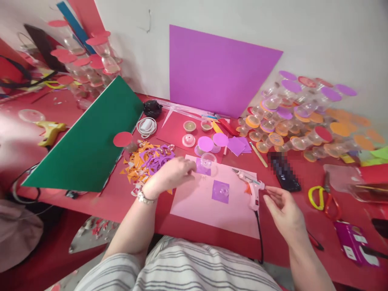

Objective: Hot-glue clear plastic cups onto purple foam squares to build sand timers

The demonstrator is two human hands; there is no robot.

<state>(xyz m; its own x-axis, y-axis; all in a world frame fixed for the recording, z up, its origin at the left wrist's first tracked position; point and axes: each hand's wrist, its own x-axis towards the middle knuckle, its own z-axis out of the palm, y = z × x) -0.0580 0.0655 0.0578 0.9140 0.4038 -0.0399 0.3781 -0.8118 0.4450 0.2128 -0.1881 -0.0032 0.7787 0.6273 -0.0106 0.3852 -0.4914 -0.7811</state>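
Note:
My left hand (178, 171) is over the pink sheet (194, 202), fingers curled and pressed together beside a purple square (203, 169); whatever they may hold is hidden. A clear plastic cup (208, 160) overlaps that square's upper right. Nearer me, a second purple square (216, 196) carries a small clear round piece (224, 190). At the sheet's right edge lies a pink glue gun (254, 196), its nozzle pointing up and left. My right hand (283, 210) is just right of the glue gun's back end, thumb and fingers apart.
Purple and orange scraps (142, 161) lie left of the sheet, by a leaning green board (91, 141). Purple discs (206, 144) are behind. Several plastic-cup hourglasses (281, 121) crowd the back right. A phone (285, 171) and scissors (324, 198) lie right.

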